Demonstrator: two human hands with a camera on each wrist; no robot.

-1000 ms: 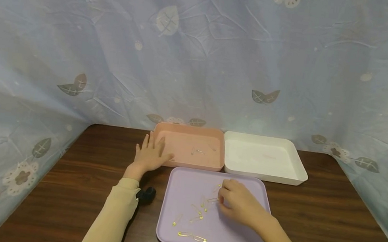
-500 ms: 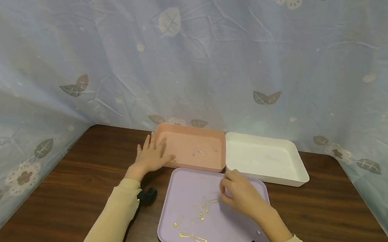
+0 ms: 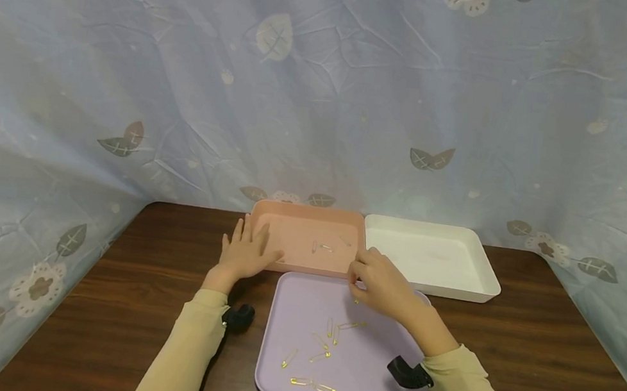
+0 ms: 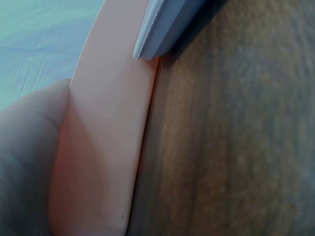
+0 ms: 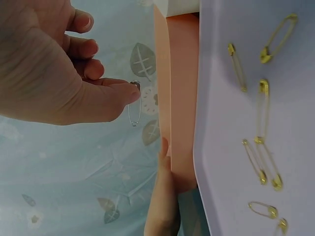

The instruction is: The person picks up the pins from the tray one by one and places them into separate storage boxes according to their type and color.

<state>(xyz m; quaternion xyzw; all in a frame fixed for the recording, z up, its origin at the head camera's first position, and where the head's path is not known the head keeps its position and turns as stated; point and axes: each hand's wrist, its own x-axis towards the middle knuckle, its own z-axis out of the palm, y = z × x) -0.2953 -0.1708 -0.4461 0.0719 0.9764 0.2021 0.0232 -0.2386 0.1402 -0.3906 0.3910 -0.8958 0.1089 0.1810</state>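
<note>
Silver safety pin (image 5: 134,104), pinched by one end between the right hand's (image 3: 382,282) thumb and fingertips, hangs lengthwise above the pink tray's (image 3: 283,261) near edge, while the flat, relaxed left hand (image 3: 243,251) rests against that tray.

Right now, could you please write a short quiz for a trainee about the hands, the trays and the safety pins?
1. True or false: the right hand pinches a silver safety pin.
2. Which tray does the left hand touch? A) pink tray B) white tray C) purple tray
3. Fill in: the gold pins lie on the ____ tray.

Key: 1 true; 2 A; 3 purple.
</note>
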